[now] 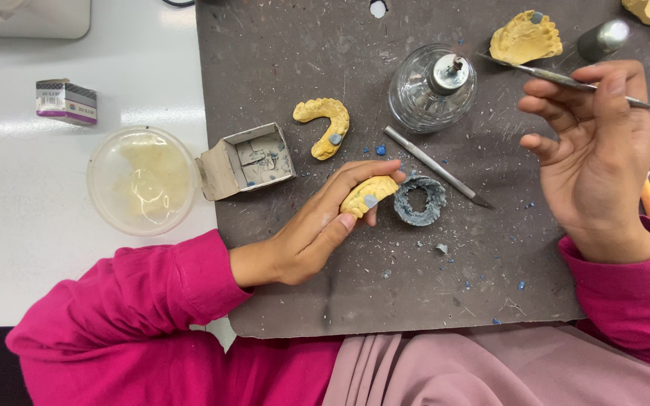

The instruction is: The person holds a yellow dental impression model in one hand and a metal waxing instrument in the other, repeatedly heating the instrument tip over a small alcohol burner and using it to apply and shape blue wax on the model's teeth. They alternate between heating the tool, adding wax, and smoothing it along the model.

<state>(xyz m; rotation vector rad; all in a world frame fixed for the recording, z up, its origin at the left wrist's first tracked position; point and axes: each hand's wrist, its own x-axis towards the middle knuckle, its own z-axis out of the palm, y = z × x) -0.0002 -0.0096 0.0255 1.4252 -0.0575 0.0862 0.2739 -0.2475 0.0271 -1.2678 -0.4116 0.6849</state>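
Left hand (317, 225) grip around yellow dental cast (369, 195), fingertips

We see yellow dental casts (369, 195) dotted with grey-blue wax, a blue-grey wax ring (420, 200), our magenta sleeves (144, 301), a scuffed dark grey mat (302, 60), a white bench (24, 188)

Between the two hands, a grey wax ring (419, 201), a loose metal carving tool (438, 167) and a glass spirit lamp (432, 87) crowd the mat (385, 286), whose near edge lies bare.
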